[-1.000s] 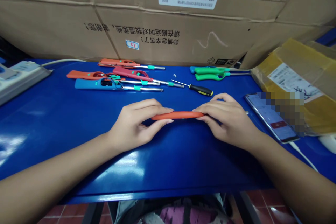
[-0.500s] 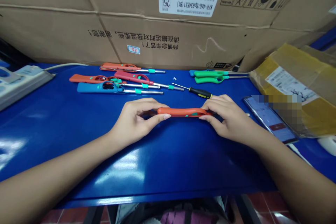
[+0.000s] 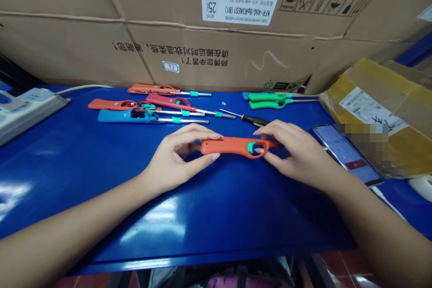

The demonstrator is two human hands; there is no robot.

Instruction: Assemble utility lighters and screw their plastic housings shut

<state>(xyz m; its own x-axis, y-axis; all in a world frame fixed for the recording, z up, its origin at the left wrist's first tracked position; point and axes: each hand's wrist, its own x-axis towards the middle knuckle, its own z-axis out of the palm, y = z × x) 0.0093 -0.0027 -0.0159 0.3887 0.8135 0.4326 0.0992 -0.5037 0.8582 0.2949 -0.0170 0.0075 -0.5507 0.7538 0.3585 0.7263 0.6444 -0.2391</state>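
An orange long-neck lighter [image 3: 229, 146] with a green trigger is held crosswise between my two hands, above the blue table. My left hand [image 3: 178, 153] pinches its rounded handle end between thumb and fingers. At the trigger loop, my right hand [image 3: 286, 146] grips the other end, and its fingers hide the metal neck. Just behind the right fingers lies a black and yellow screwdriver [image 3: 254, 120]. Beyond my left hand rest a blue lighter [image 3: 121, 116], a red lighter [image 3: 168, 101] and two orange ones, nearest the box an orange lighter [image 3: 148, 89].
Green lighters [image 3: 266, 101] and a blue one lie at the back right. A phone [image 3: 347, 155] sits beside a taped carton [image 3: 378, 112]. A power strip [image 3: 30, 110] stands at the left. The large cardboard box [image 3: 168, 45] walls off the back of the blue table [image 3: 216, 216].
Between my hands the orange lighter has been rolled, so its broad side and open trigger loop now face me. Both hands stay in nearly the same place.
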